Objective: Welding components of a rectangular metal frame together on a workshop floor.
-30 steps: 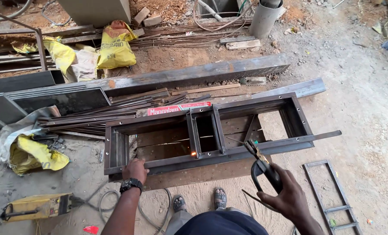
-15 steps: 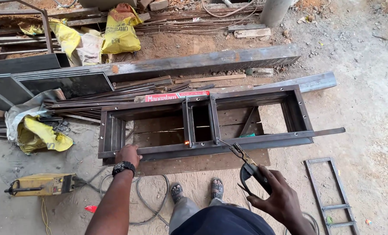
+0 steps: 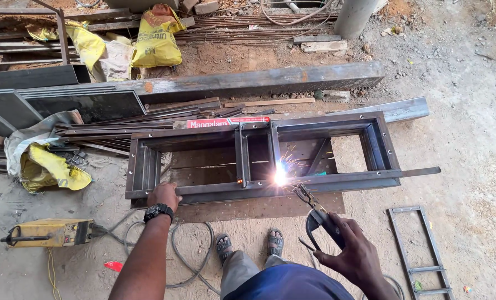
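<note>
The arc is now lit: a bright spark [image 3: 280, 176] burns where your electrode meets the near rail of the steel frame [image 3: 259, 161], just right of the inner upright, whereas a moment ago only a faint glow showed there. That suggests the weld on this joint is under way. Your right hand [image 3: 354, 256] is clenched around the electrode holder [image 3: 320, 219], which points up and to the left, its long axis slanting from your hand toward the joint. Your left hand [image 3: 163, 195] rests palm-down on the frame's near left rail, pressing rather than gripping. The frame lies flat on the ground, its long axis running left to right before your feet.
</note>
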